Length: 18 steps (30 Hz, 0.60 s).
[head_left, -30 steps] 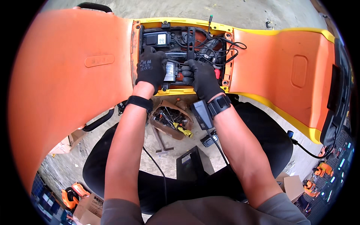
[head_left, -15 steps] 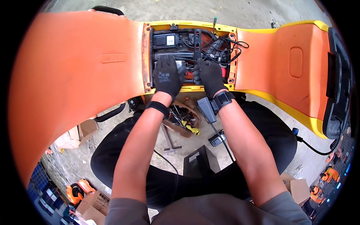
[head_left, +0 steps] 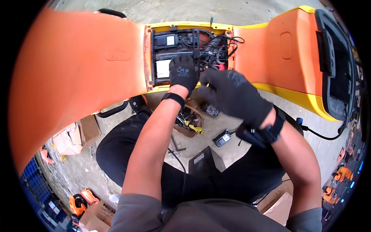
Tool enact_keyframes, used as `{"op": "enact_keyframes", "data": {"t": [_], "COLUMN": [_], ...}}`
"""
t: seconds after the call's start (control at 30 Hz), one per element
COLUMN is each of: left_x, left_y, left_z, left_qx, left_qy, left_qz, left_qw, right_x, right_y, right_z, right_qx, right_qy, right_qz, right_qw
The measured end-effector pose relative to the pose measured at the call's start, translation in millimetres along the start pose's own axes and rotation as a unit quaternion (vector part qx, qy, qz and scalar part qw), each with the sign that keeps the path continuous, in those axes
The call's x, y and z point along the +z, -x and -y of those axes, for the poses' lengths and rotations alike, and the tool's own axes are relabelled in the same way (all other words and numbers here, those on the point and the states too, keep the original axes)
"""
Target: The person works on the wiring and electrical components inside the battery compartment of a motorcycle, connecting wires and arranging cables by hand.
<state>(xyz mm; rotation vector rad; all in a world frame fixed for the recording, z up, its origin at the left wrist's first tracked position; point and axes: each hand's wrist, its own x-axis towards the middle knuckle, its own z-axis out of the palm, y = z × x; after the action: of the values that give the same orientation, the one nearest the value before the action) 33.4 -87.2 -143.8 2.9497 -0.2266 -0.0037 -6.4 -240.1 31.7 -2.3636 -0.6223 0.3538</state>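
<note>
An orange body panel with yellow trim surrounds an open compartment full of black cables. My left hand, in a black glove, reaches into the compartment with its fingers together and bent down; the fingertips are hidden. Beside it lies a part with a white label, and behind that sits a black module. My right hand, also gloved, is raised in front of the compartment's near right corner. Its fingers are curled toward the thumb, and what they hold, if anything, does not show.
On the floor below, a cardboard box holds tools, including a yellow-handled one. A small black device and a dark box lie between my legs. A second orange section extends right. Cardboard boxes stand left.
My right hand has come out of the compartment, toward me and to the right. My left hand has shifted right, uncovering the white label. The view has shifted slightly.
</note>
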Motion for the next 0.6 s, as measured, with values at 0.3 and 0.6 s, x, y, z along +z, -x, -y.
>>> {"op": "enact_keyframes", "data": {"t": [0.3,0.6], "left_x": [-62,-157], "left_y": [16,57], "left_z": [0,1], "left_qx": [0.129,0.095], "left_qy": [-0.018,0.133], "left_qz": [0.115,0.176], "left_qw": [0.985,0.971], "right_x": [23,29], "right_y": [39,43], "right_z": [2,22], "right_qx": [-0.035,-0.153], "right_qy": [0.058,0.149], "right_qz": [0.015,0.022], "right_qw": [0.998,0.977]}}
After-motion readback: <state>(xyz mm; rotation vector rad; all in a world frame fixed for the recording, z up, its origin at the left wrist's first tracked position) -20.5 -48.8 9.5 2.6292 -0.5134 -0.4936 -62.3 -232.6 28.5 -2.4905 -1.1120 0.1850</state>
